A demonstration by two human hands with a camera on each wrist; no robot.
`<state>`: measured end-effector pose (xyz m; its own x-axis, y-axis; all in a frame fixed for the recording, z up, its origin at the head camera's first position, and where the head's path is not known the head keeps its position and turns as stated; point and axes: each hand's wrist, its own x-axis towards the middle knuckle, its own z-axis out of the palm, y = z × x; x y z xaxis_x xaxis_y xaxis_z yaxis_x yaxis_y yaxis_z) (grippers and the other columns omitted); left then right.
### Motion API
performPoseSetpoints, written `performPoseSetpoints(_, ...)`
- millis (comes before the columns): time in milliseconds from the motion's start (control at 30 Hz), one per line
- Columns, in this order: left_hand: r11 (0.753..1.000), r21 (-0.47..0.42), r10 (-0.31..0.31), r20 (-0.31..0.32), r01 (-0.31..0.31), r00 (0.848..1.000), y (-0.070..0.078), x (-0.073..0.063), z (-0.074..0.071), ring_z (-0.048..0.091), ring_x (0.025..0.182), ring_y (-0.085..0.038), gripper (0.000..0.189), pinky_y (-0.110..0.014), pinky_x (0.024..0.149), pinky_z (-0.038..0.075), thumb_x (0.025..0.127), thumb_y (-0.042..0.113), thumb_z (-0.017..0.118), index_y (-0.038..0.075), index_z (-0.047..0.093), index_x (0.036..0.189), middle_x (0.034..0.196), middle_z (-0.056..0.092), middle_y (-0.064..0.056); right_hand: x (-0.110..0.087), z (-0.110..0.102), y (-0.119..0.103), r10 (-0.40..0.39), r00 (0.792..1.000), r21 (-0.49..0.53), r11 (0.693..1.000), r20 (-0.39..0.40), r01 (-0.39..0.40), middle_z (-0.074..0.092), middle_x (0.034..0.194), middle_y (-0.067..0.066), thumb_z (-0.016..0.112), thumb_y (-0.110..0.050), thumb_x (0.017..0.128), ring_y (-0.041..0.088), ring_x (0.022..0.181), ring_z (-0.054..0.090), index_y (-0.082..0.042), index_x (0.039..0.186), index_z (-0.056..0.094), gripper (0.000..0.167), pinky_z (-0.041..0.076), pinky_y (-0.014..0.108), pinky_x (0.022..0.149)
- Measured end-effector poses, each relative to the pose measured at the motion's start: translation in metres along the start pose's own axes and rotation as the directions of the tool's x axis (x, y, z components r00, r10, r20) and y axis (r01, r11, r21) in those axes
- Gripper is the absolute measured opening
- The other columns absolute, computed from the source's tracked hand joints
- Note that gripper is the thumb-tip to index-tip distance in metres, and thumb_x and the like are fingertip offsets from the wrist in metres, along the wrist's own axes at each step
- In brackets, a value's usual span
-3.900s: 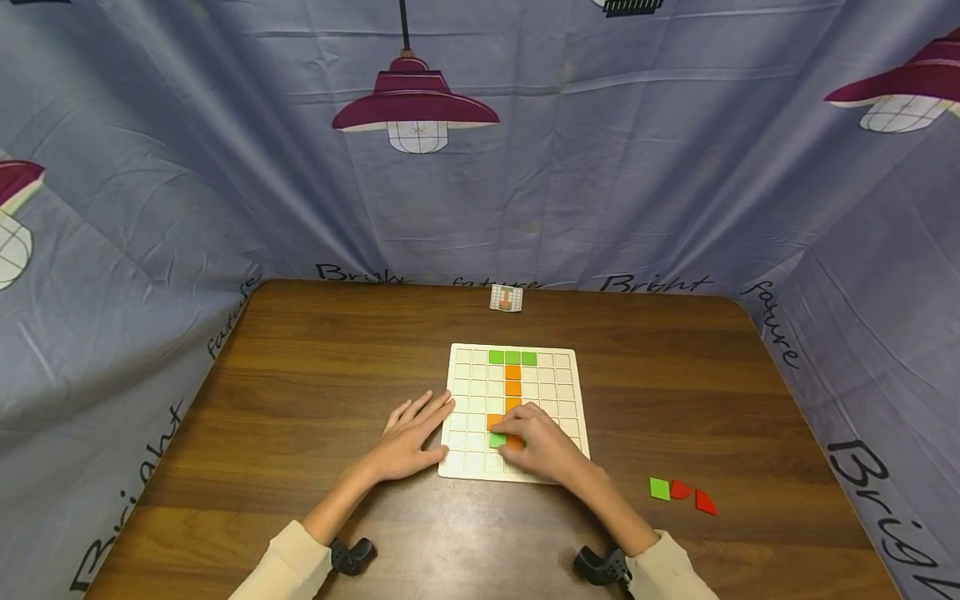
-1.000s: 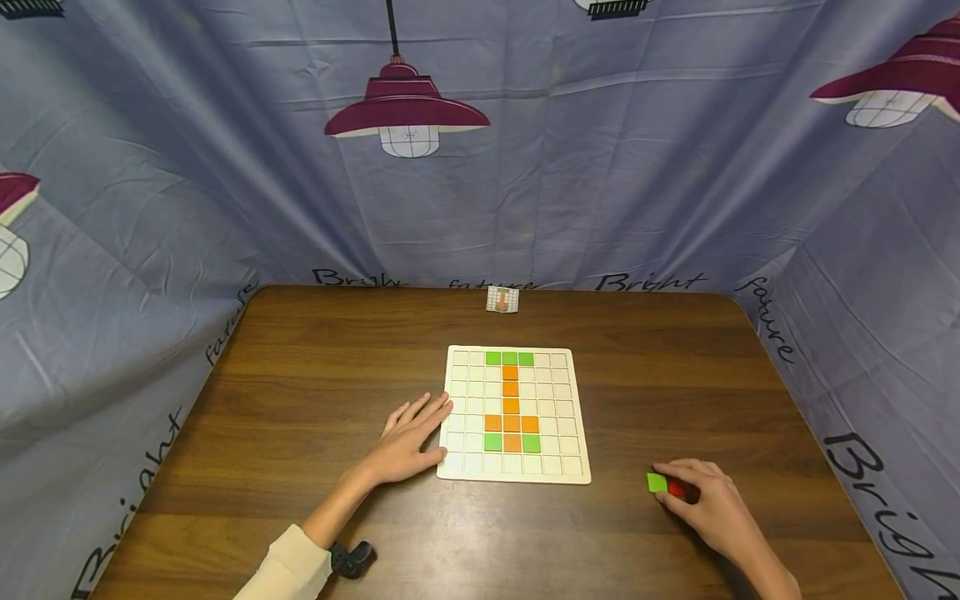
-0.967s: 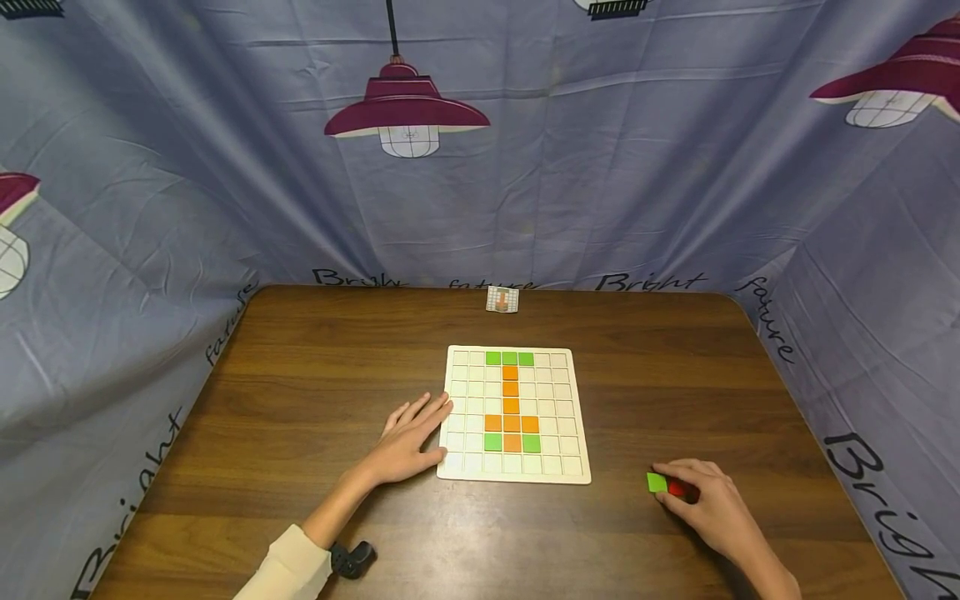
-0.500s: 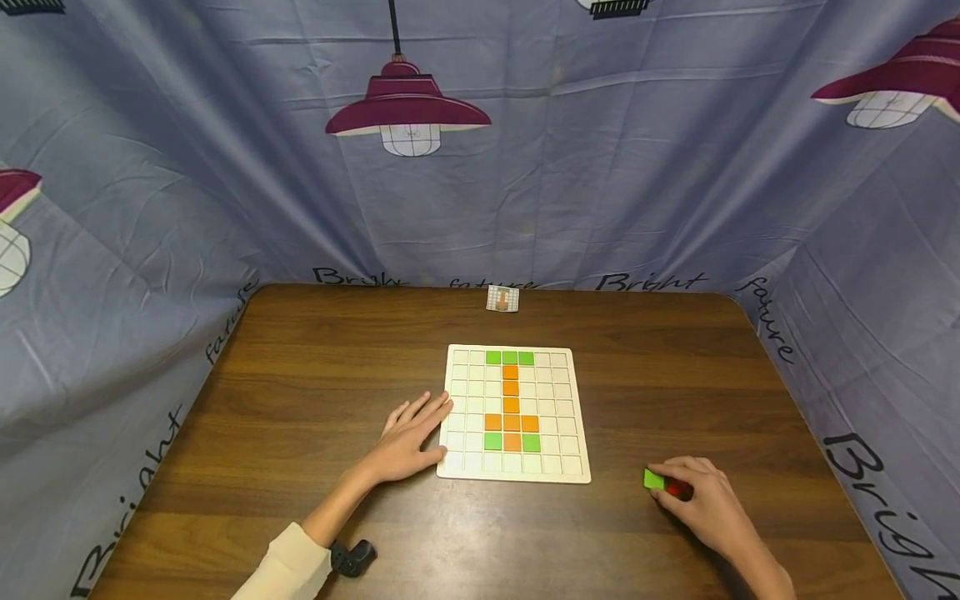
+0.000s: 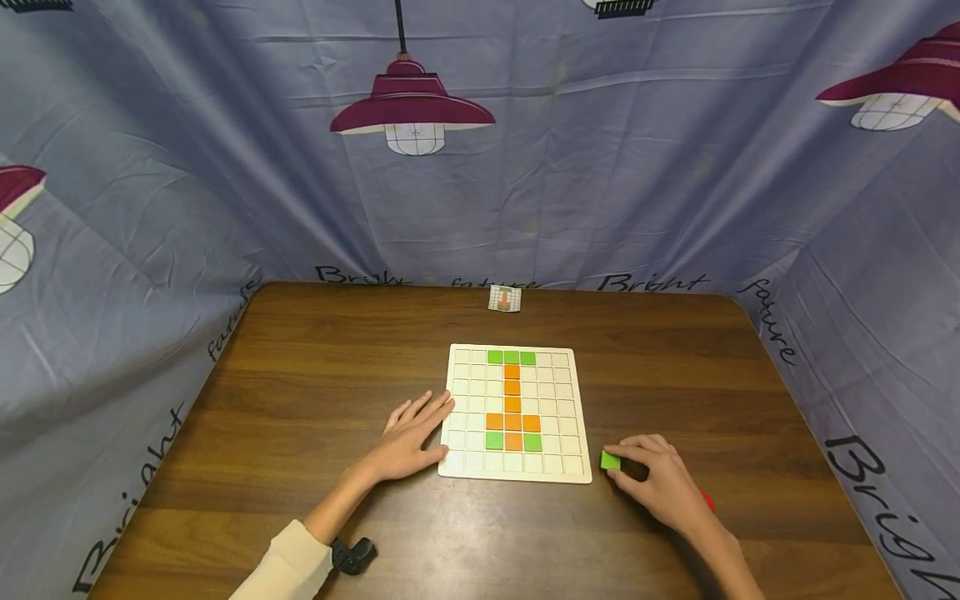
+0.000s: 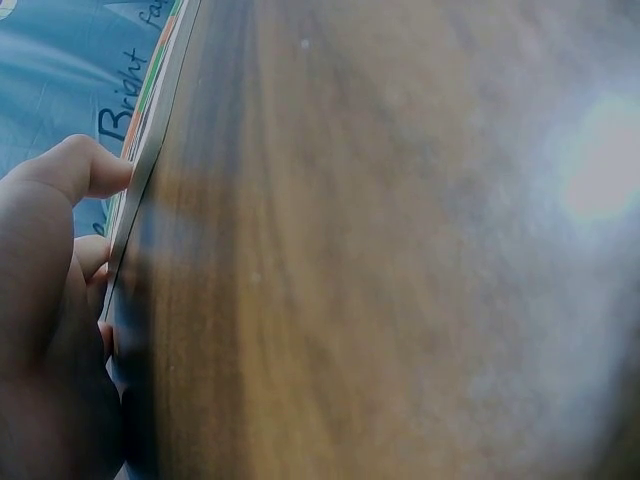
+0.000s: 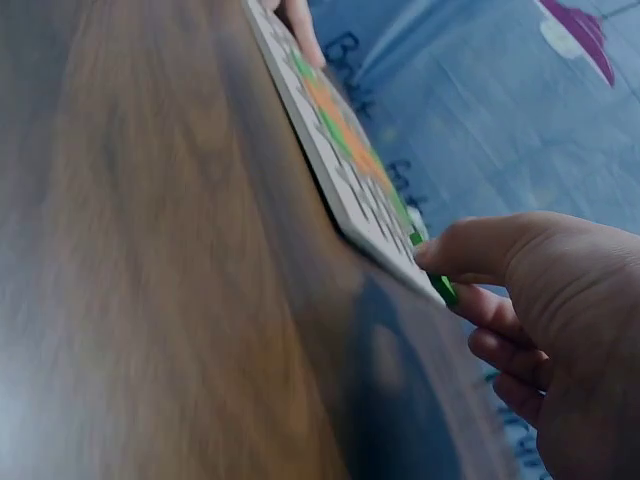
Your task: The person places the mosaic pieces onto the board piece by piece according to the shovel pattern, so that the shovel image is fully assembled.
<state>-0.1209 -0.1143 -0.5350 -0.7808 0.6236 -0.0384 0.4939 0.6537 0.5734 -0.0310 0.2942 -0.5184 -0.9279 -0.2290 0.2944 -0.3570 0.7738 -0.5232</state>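
Between the thumb and fingertips of my right hand (image 5: 656, 475) is a green square tile (image 5: 611, 460), just right of the board. The right wrist view shows the same pinch on the green tile (image 7: 447, 291) near the board's corner. My left hand (image 5: 408, 437) lies with fingers spread, its fingertips and thumb touching the left edge of the cream grid board (image 5: 468, 462). Green tiles (image 5: 512, 357) line the board's top row. Orange tiles (image 5: 512, 387) run down its middle column to a short crossbar, with green tiles beside the lowest one. Behind my right hand, a red piece (image 5: 707, 500) is mostly hidden.
A small printed card (image 5: 505, 298) with a grid pattern lies at the back edge of the brown wooden table (image 5: 337, 350). Blue-grey curtains (image 5: 600, 192) with printed lamps and lettering enclose the table at the back and sides.
My right hand left the board and went to the loose pieces on the right, then came back leftward with the green tile. My left hand has stayed at the board's edge.
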Motion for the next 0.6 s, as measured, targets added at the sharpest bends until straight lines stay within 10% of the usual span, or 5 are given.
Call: performPoseSetpoints(600,1.000,0.003,0.000,-0.002,0.000,1.000,0.000,0.000,0.001,0.013,0.150,-0.032,0.073,-0.058,0.115,0.006,0.095,0.032,0.055,0.010,0.029,0.158,0.164,0.022,-0.005,0.045,0.050,-0.051,-0.107,0.985,0.079,0.992,0.132,0.097,0.066,0.100,-0.009,0.086,-0.016,0.077,0.012,0.100,0.054,-0.013,0.104,0.080,0.028,0.045,0.043,0.090)
